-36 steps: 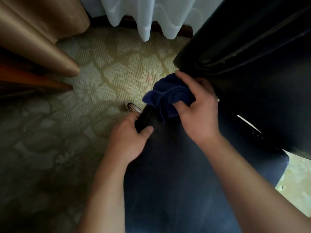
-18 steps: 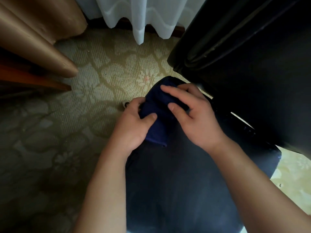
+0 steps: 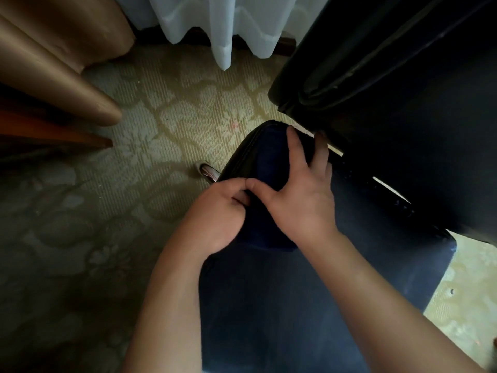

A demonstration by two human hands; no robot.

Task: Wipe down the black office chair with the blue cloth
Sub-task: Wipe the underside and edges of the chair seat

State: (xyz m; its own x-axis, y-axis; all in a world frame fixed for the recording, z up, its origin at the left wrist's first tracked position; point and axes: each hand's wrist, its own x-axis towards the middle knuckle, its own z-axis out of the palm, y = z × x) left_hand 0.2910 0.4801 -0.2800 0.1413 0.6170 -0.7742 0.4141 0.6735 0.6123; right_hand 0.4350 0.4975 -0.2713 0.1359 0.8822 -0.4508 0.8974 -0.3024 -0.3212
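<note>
Nearby, white curtain (image 3: 223, 30) hangs over patterned carpet (image 3: 166, 103).

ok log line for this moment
right hand presses cloth on chair arm | left hand pinches cloth edge | wiping

Blue cloth (image 3: 269, 162) draped over black office chair (image 3: 403, 130) armrest; right hand (image 3: 301, 195) spread flat on it, left hand (image 3: 215, 214) gripping its edge. Patterned carpet (image 3: 161, 103) below.

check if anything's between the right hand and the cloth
Nothing visible: the right hand lies spread directly on the blue cloth, pressing it onto the chair armrest. The left hand grips the armrest's near edge beside it.
</note>
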